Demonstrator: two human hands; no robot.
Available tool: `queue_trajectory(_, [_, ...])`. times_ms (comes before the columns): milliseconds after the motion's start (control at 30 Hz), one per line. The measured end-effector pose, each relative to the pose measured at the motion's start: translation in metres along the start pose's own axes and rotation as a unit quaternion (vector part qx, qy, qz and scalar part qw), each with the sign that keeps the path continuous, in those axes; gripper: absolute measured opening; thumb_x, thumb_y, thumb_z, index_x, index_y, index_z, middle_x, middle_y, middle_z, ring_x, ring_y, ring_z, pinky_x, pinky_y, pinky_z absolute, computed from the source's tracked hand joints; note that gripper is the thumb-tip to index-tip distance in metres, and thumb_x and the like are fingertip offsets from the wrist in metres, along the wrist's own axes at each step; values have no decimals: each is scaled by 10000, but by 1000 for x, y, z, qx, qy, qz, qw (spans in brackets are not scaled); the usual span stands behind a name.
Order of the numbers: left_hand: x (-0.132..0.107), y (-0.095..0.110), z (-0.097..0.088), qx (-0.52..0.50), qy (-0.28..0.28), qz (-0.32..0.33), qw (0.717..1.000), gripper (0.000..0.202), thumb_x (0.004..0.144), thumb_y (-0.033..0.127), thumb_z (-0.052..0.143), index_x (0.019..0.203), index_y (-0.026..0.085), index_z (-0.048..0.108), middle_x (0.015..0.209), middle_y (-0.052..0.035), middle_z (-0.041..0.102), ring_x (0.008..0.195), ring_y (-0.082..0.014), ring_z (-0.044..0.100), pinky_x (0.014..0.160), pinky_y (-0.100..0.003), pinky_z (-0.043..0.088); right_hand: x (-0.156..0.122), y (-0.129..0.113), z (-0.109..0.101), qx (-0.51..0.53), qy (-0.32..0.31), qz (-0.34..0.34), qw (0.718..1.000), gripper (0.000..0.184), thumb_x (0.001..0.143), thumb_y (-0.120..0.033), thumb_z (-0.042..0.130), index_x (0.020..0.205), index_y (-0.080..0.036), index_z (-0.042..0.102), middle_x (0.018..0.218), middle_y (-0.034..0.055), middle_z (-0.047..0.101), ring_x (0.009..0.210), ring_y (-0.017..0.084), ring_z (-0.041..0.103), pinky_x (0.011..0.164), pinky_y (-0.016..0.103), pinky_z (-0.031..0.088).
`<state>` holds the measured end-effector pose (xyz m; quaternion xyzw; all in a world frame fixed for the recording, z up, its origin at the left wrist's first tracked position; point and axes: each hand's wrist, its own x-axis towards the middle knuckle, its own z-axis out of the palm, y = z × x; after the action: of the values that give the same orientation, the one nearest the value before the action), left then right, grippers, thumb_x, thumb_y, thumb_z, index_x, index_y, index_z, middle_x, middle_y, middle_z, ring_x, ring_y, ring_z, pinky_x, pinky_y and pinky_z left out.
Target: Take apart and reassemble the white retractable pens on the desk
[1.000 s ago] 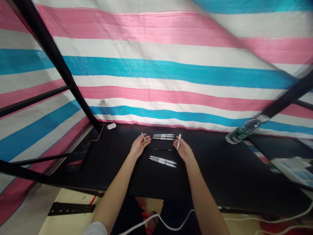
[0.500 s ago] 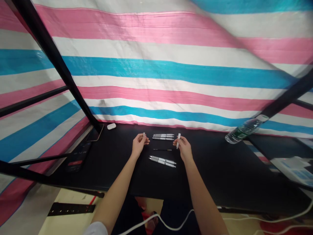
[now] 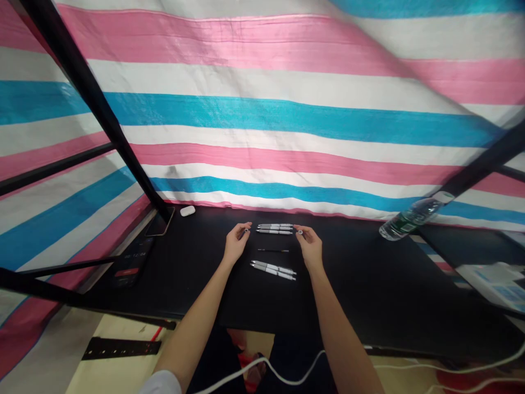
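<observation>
My left hand [image 3: 235, 244] pinches a small pen part [image 3: 246, 231], whose round end points toward me. On the other side, my right hand [image 3: 310, 247] grips a white pen barrel [image 3: 300, 232], now seen end-on. Between the hands, a group of white and grey pens [image 3: 274, 227] lies side by side on the black table [image 3: 353, 295]. A thin dark pen refill [image 3: 273, 250] rests just below that group. Nearer to me are two more white pens [image 3: 273, 270], lying slightly aslant. Both hands are apart from each other.
At left a phone [image 3: 132, 264] shows a timer, with another phone-like slab [image 3: 164, 221] behind it. A white case [image 3: 187, 211] lies at the back. A water bottle [image 3: 410, 217] leans at right near a black frame post [image 3: 479, 158]. A white cable [image 3: 287, 383] hangs in front.
Both held pen parts have been tilted, so their ends now face me. My left hand has shifted slightly right. The pens and refill on the table stay in place.
</observation>
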<state>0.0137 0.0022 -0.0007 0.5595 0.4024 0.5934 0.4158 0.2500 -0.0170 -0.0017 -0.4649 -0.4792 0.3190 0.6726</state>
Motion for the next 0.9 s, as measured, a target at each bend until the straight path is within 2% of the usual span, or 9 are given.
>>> queue_trajectory(133, [0, 0, -1, 17, 5, 3, 1000, 175, 786, 302, 616, 897, 167, 633, 1091, -117, 678, 1080, -229, 617, 1008, -404, 422, 0, 0, 0, -11, -4, 2, 1000, 219, 754, -381, 659, 871, -197, 642, 993, 80, 705, 1021, 240, 627, 980, 438, 432])
queue_trajectory(200, [0, -2, -2, 41, 14, 3, 999, 203, 787, 314, 621, 921, 166, 657, 1041, -103, 689, 1014, -220, 636, 957, -378, 457, 0, 0, 1, -15, 1, 15, 1000, 258, 753, -395, 657, 913, -192, 650, 949, 76, 707, 952, 230, 642, 916, 418, 472])
queue_trajectory(300, [1, -4, -3, 70, 44, -8, 997, 261, 769, 340, 644, 952, 158, 681, 971, -91, 700, 903, -207, 650, 852, -338, 494, 1, 2, 1, -8, 11, 49, 999, 371, 758, -423, 632, 1035, -176, 639, 839, 59, 687, 727, 180, 629, 680, 348, 521])
queue_trajectory(367, [1, -5, -4, 80, 61, -18, 995, 290, 753, 356, 661, 958, 153, 692, 936, -85, 708, 852, -202, 650, 806, -324, 496, 1, 3, 2, 0, 15, 70, 997, 420, 757, -426, 615, 1090, -170, 624, 777, 39, 656, 612, 143, 576, 526, 287, 471])
queue_trajectory(433, [1, -5, -5, 87, 67, -24, 994, 299, 741, 366, 673, 948, 152, 705, 917, -82, 713, 829, -200, 648, 787, -318, 492, 1, 3, 2, 3, 17, 84, 996, 433, 749, -415, 612, 1101, -165, 621, 743, 25, 630, 565, 122, 536, 448, 246, 408])
queue_trajectory(567, [0, -2, -4, 90, 64, -27, 994, 320, 733, 383, 680, 953, 153, 716, 928, -80, 713, 821, -190, 640, 772, -297, 479, 0, 1, 3, 1, 13, 98, 995, 430, 720, -385, 634, 1081, -152, 630, 710, 15, 614, 540, 104, 495, 419, 224, 359])
queue_trajectory(633, [0, 0, -4, 94, 55, -33, 994, 343, 749, 415, 661, 961, 150, 715, 831, -57, 701, 727, -164, 618, 704, -274, 470, 0, 1, 4, -1, 9, 102, 995, 429, 709, -390, 640, 1066, -152, 634, 705, 15, 614, 533, 102, 487, 415, 223, 348])
queue_trajectory(767, [1, 1, -3, 102, 20, -48, 993, 411, 841, 506, 528, 948, 153, 708, 573, 10, 563, 528, -114, 513, 554, -237, 416, 1, 3, 4, 25, -6, 120, 992, 469, 729, -431, 603, 1112, -161, 612, 745, 29, 634, 546, 115, 520, 413, 225, 352])
queue_trajectory(900, [0, -1, -2, 80, 9, -65, 995, 501, 879, 571, 429, 959, 145, 681, 493, 35, 450, 452, -101, 452, 485, -226, 390, 3, 9, 4, 60, -17, 135, 989, 535, 743, -493, 570, 1161, -160, 572, 738, 39, 647, 553, 140, 558, 414, 240, 385])
